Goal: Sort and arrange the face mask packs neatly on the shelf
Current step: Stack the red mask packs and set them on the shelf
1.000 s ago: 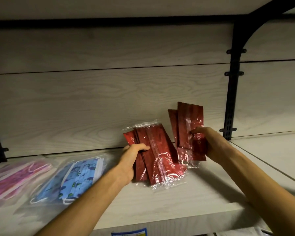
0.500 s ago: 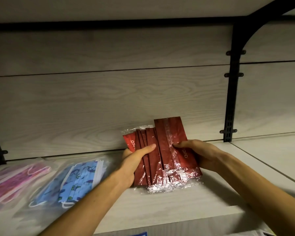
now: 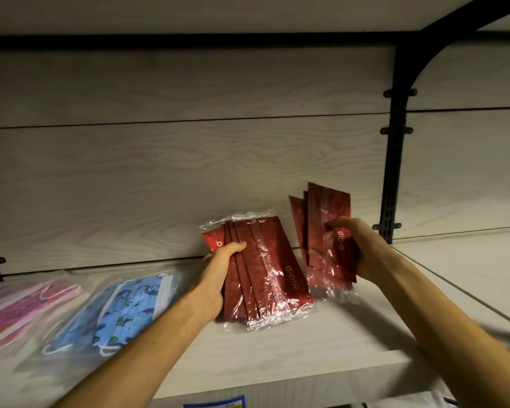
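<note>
At the near edge, the front lip of the shelf is a pale, wood-grain board with a blue label peeping out under it. My two bare forearms reach up over that lip. On the left, lying flat on the shelf, are a clear crinkly bag of blue patterned masks with white ear loops and, further left, a bag of pink masks, both soft and blurred at the edges. My left hand grips the left side of a fanned bundle of red packs, thumb curled over the front and fingers behind; these are long, narrow, flat sleeves in glossy see-through wrap with crimped ends, their lower ends resting on the shelf and their tops leaning toward the back wall. Just beside them to the right, my right hand holds a second, smaller bunch of red packs, fingers curled over the front, raised more upright, with its shiny lower end close to the shelf. The two bunches stand apart with a narrow gap between them. Behind everything is the back wall of light grainy panels, with a black metal bracket running up at the right and curving under the shelf above.
</note>
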A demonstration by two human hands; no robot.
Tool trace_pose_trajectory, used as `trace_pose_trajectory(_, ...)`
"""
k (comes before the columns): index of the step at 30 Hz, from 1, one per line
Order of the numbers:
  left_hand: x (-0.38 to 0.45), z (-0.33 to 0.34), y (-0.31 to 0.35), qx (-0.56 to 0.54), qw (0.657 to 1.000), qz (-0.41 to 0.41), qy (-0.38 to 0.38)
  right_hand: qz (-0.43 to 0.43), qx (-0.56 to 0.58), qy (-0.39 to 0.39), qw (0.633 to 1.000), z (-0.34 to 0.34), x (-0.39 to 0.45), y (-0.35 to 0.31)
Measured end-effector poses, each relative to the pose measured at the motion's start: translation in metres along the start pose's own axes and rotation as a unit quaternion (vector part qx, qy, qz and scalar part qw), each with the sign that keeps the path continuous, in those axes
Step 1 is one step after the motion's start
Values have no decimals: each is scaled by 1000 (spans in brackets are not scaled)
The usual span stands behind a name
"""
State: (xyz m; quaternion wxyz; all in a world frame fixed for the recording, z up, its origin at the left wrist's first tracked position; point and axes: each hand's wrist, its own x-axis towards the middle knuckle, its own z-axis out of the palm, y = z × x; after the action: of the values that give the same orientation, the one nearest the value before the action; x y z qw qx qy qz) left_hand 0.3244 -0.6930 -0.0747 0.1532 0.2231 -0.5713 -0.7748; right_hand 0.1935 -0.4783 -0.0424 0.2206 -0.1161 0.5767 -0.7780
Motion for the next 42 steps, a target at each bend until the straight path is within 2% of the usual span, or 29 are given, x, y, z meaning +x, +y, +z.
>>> trace_pose_trajectory(4, -2, 1, 1, 8, 1000, 20, -6, 33, -105, -66, 992, 9, 2, 11)
trace_pose_trajectory(7, -3, 1, 1, 20, 999, 42, -6, 68, -135, -101, 983, 15, 5, 21)
trace_pose_trajectory(9, -3, 1, -1, 33, 998, 52, -1, 80, -144, -103, 981, 15, 5, 23)
trace_pose_trajectory(12, -2, 1, -1, 19, 998, 57, -3, 57, -150, -52, 986, 12, 5, 20)
trace_pose_trajectory(16, -2, 1, 0, 24, 998, 56, 10, -17, -64, 27, 997, 5, 6, 13)
trace_pose_trajectory(20, -4, 2, 1, 19, 998, 56, 23, -20, 67, 0, 998, 4, 1, 3)
trace_pose_trajectory(22, -6, 2, 1, 20, 998, 52, 21, -5, 77, -23, 997, 5, -2, 1)
trace_pose_trajectory(25, -6, 3, 2, 8, 998, 56, 18, 10, 25, -62, 998, 10, -2, 6)
trace_pose_trajectory(28, -8, 4, 2, 11, 998, 61, 9, 31, -76, -105, 991, 18, 1, 17)
trace_pose_trajectory(30, -11, 4, 3, 31, 998, 49, -19, 62, -117, -124, 983, 21, 5, 24)
trace_pose_trajectory(32, -12, 5, 4, 17, 998, 29, -62, 68, -130, -114, 983, 21, 7, 26)
trace_pose_trajectory(34, -11, 6, 4, -5, 997, 17, -73, 44, -135, -77, 987, 17, 7, 24)
trace_pose_trajectory(38, -11, 5, 4, -8, 999, 23, -33, -3, -97, -4, 995, 8, 7, 20)
trace_pose_trajectory(42, -12, 3, 5, -1, 1000, 21, -16, -29, -41, 20, 999, 5, 6, 15)
